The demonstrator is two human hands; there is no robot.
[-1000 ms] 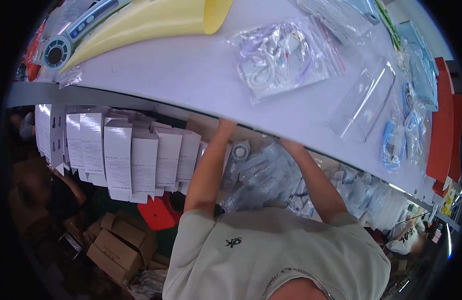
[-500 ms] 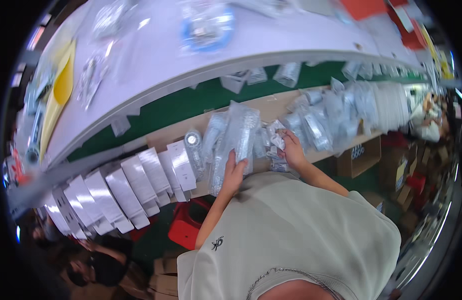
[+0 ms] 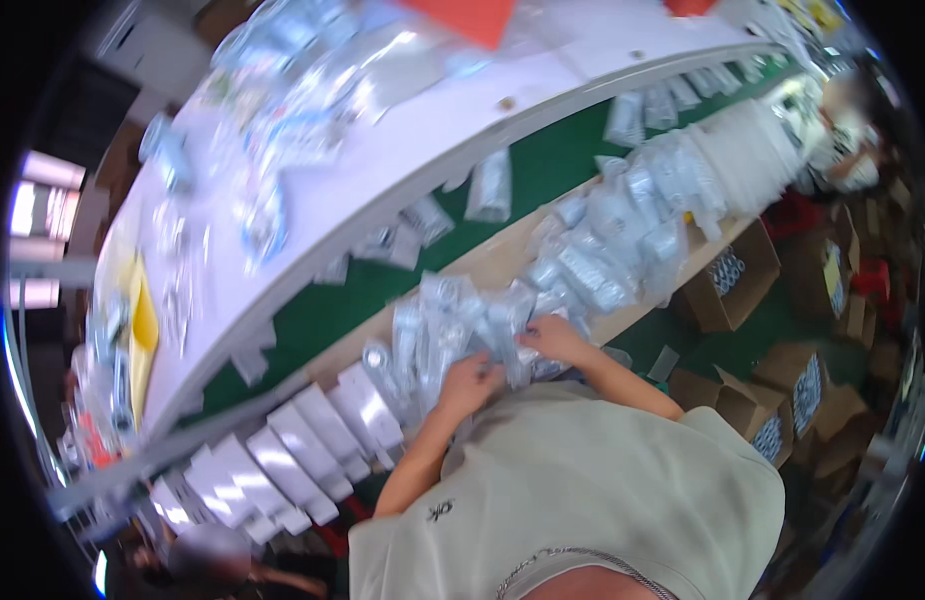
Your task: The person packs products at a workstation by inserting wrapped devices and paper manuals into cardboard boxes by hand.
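- Right now your left hand sits at about 6 o'clock of the frame's centre, pressed into a heap of clear plastic packets on the lower shelf; its fingers curl down onto the packets, though blur hides whether they actually pinch one.
- Your right hand is just at 2 o'clock from the left one, close beside it, with the fingers bent over the same heap; a packet edge seems to lie under them, but you cannot tell if it is gripped.
- That heap lies on the shelf's tan board, below the white desk, and it runs on toward 2 o'clock into a longer row of sealed clear bags.
- At 8 o'clock from your left hand stands a row of white boxes, leaning side by side along the shelf edge.
- Up on the desk, more clear bags are scattered, with a yellow sheet out at 9 o'clock and an orange sheet at 12 o'clock.
- Between desk and shelf runs a green strip, with a few small packets hanging or lying across it.
- Down at 3 to 4 o'clock, open cardboard boxes stand on the floor.
- Your grey shirt fills the lower middle of the view.
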